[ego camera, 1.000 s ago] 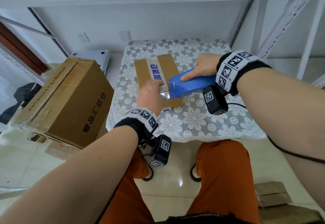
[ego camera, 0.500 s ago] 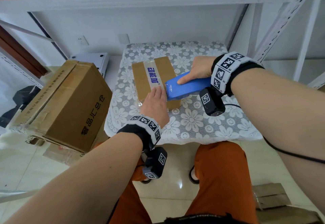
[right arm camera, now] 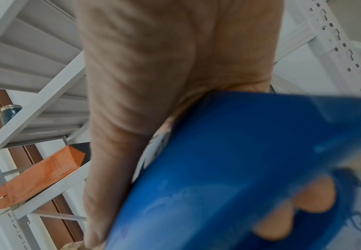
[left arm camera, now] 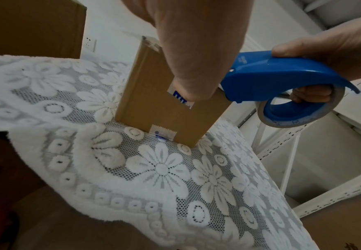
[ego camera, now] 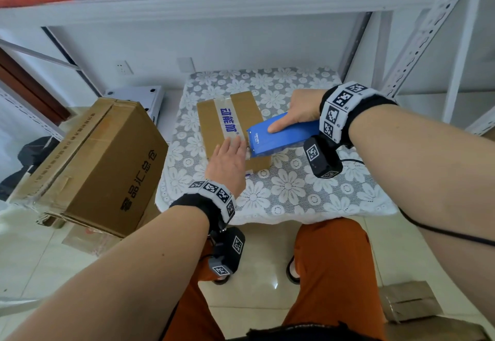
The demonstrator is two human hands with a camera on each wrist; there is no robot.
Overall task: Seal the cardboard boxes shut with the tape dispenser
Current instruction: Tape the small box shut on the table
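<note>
Tape (ego camera: 228,119) with blue print already runs along the top seam of the small box (ego camera: 209,123) on the bench (ego camera: 308,193) and folds over its near end, so this box appears nearly sealed; the large box (ego camera: 107,169) on the floor looks still to do. The left hand (ego camera: 227,164) presses flat, fingers straight, on the tape end, while the right hand (ego camera: 300,111) grips the tape dispenser (ego camera: 281,138), whose long axis runs across the box's seam, nose pointing left at the near edge.
</note>
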